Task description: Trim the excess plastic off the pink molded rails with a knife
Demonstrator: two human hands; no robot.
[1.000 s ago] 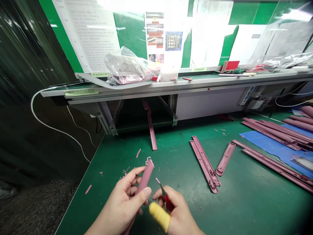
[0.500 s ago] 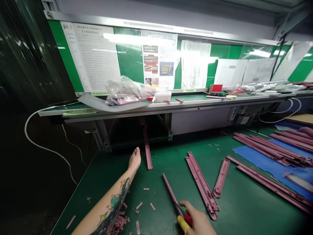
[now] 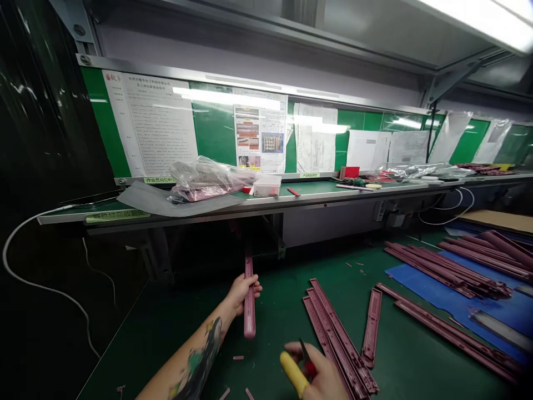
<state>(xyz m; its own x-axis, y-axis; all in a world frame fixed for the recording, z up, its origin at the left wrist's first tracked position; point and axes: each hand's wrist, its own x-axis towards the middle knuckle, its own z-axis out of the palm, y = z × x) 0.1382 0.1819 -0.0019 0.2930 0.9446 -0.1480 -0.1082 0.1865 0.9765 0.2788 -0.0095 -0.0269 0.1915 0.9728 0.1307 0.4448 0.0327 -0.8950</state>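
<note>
Left of centre, below the shelf [image 3: 300,201], steady the pink strip [image 3: 249,322] with the left hand [image 3: 240,293] wrapped around it; with the right hand [image 3: 323,376] grasping the red-handled tool [image 3: 309,366], point its tip away.

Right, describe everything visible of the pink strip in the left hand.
The pink strip is long and narrow, dusty mauve-pink, and looks like hard plastic. Its near end is rounded and catches pale, glossy streaks. It points away from the person, its far end hard to make out in the shadow beneath the shelf. The left hand grips it partway along, the thumb over its top. Whether its near end touches the green tabletop cannot be told.
</note>
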